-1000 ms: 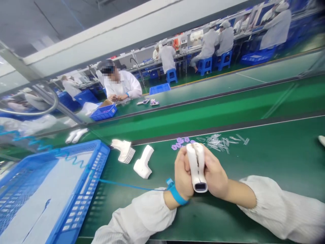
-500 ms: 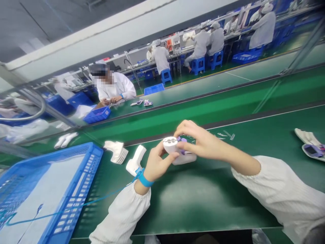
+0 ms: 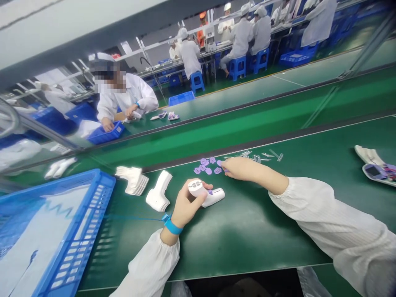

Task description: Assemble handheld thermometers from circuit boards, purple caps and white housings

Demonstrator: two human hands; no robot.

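Note:
My left hand (image 3: pixel 187 206) is closed around a white gun-shaped device (image 3: pixel 213 198), its handle end with several round holes turned up toward me. A bit of purple shows on the device near my thumb. Reaching farther out, my right hand (image 3: pixel 236 168) has its fingers drawn together on a small purple plastic piece (image 3: pixel 219 163) at the edge of a group. Other purple pieces (image 3: pixel 208 170) lie flat just left of those fingertips. Beyond and beside the right hand are small clear plastic strips (image 3: pixel 256 158), partly hidden by it.
Stacked white shell halves (image 3: pixel 133 181) and another white shell stack (image 3: pixel 159 192) lie left of my hands. A blue crate (image 3: pixel 89 231) stands at the left. Open shells with purple parts (image 3: pixel 382 171) lie far right. A co-worker (image 3: pixel 123 95) sits across the green bench (image 3: pixel 247 235).
My right hand has let go of the device and moved away to the purple pieces. My left hand keeps the device, now slightly lower and farther left. The co-worker's hand has gone to a blue bin.

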